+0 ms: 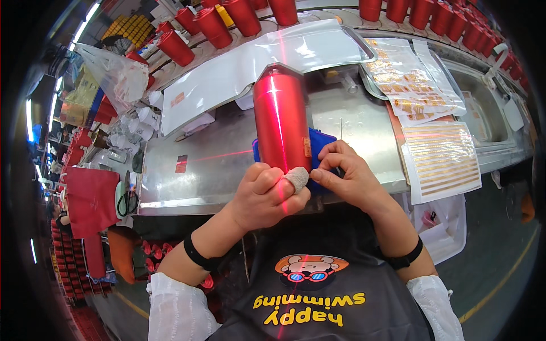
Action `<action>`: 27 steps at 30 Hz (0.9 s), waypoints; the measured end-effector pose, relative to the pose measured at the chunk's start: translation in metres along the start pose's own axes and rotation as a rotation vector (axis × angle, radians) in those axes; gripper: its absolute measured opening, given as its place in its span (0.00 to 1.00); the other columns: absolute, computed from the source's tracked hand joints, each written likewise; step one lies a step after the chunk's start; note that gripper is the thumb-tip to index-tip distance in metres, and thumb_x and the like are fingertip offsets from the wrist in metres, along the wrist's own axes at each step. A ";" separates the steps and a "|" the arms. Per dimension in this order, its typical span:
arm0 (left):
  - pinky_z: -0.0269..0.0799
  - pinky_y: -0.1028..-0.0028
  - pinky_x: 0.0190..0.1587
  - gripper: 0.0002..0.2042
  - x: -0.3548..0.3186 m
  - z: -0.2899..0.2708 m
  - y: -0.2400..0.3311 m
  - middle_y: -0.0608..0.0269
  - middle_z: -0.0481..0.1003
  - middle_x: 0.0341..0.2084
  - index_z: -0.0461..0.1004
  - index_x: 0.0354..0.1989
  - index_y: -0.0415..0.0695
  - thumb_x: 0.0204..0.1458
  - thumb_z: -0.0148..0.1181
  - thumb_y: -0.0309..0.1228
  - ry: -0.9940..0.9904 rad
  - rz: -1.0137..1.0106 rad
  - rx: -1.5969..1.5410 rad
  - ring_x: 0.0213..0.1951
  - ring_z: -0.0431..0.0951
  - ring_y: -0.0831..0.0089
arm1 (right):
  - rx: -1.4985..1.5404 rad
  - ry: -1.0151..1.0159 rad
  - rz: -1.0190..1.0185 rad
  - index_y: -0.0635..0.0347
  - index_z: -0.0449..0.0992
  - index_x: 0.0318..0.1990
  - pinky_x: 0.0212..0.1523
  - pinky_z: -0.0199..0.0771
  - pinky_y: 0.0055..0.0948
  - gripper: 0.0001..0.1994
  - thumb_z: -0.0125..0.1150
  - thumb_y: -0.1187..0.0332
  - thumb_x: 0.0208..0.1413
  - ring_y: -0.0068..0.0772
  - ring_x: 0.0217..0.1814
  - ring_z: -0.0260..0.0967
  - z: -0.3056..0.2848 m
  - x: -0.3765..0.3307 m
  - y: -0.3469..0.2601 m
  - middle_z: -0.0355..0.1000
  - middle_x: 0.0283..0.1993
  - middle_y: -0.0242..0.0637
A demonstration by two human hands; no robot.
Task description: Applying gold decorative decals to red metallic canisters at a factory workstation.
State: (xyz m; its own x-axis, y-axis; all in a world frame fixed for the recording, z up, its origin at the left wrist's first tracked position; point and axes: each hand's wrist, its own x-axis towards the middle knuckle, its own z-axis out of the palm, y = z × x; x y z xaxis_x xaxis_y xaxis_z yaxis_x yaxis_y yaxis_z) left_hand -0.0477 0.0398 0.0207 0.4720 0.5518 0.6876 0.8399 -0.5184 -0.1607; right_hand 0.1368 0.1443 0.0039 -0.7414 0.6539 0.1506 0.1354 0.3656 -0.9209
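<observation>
A glossy red metal cylinder [278,119], like a tumbler body, lies lengthwise in front of me, its far end against a grey angular holder [277,68]. My left hand [267,196] is curled closed at its near end. A pale fabric finger cover [298,179] is on one of its digits, touching the cylinder's rim. My right hand [350,173] is closed in a pinch beside the near right side, below a small gold-orange decal [307,147]. Above its fingers rises a thin needle-like tool [341,128]; its grip is hidden. Blue cloth [321,143] lies under the cylinder.
White sheets [227,85] cover the back of the metal bench [364,122]. Gold-printed decal sheets [441,153] lie at right, beside a sink [483,108]. Red cylinders [242,17] line the conveyor behind. A plastic bin [449,227] sits below the bench's right edge.
</observation>
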 end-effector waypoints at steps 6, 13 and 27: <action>0.65 0.67 0.38 0.15 -0.013 0.001 -0.001 0.66 0.69 0.35 0.72 0.34 0.52 0.33 0.65 0.28 0.022 -0.075 -0.031 0.37 0.66 0.67 | 0.011 -0.002 0.010 0.61 0.73 0.27 0.50 0.60 0.25 0.09 0.64 0.66 0.51 0.28 0.48 0.62 0.000 -0.001 0.000 0.64 0.42 0.34; 0.60 0.56 0.56 0.29 -0.026 0.002 0.013 0.40 0.63 0.56 0.58 0.59 0.35 0.53 0.59 0.37 0.022 -0.584 -0.154 0.54 0.65 0.43 | 0.005 0.043 -0.093 0.60 0.74 0.30 0.52 0.61 0.36 0.08 0.64 0.66 0.48 0.43 0.52 0.61 0.000 -0.011 -0.004 0.65 0.44 0.41; 0.48 0.67 0.64 0.36 -0.018 0.004 0.014 0.49 0.54 0.61 0.47 0.64 0.33 0.58 0.50 0.48 0.209 -0.990 -0.954 0.63 0.55 0.63 | 0.021 0.237 -0.266 0.61 0.75 0.44 0.52 0.68 0.32 0.11 0.57 0.78 0.53 0.40 0.54 0.67 -0.002 -0.023 -0.013 0.63 0.60 0.52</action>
State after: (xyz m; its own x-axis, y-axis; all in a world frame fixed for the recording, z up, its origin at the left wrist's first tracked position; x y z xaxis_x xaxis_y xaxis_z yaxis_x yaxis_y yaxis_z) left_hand -0.0429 0.0251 0.0032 -0.3247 0.8840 0.3362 0.2526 -0.2615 0.9316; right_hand 0.1536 0.1258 0.0134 -0.5754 0.6741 0.4632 -0.0573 0.5317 -0.8450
